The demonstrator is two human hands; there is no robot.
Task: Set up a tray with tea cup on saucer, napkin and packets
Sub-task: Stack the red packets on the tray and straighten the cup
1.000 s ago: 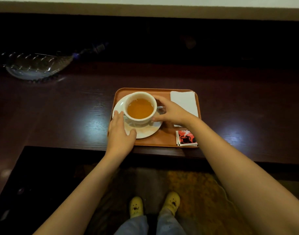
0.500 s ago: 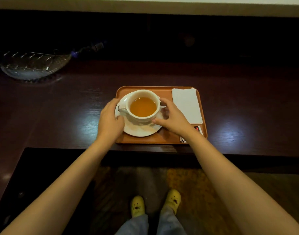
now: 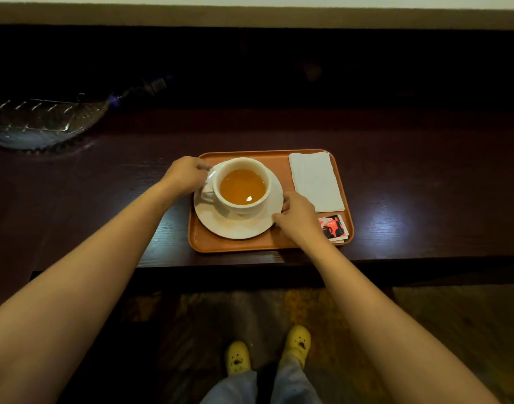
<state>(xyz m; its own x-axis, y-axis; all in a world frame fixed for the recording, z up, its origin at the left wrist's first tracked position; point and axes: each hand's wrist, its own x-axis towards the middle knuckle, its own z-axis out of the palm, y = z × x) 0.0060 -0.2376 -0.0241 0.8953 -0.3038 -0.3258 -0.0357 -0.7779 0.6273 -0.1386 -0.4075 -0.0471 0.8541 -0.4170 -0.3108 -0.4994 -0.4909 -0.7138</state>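
Plainly, the red-and-black packets (image 3: 333, 228) bear print too small to read.

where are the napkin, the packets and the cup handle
napkin (image 3: 315, 180), head view, middle of the white fold
packets (image 3: 334, 228), head view, red and black printed face
cup handle (image 3: 207, 191), head view, its lower curve
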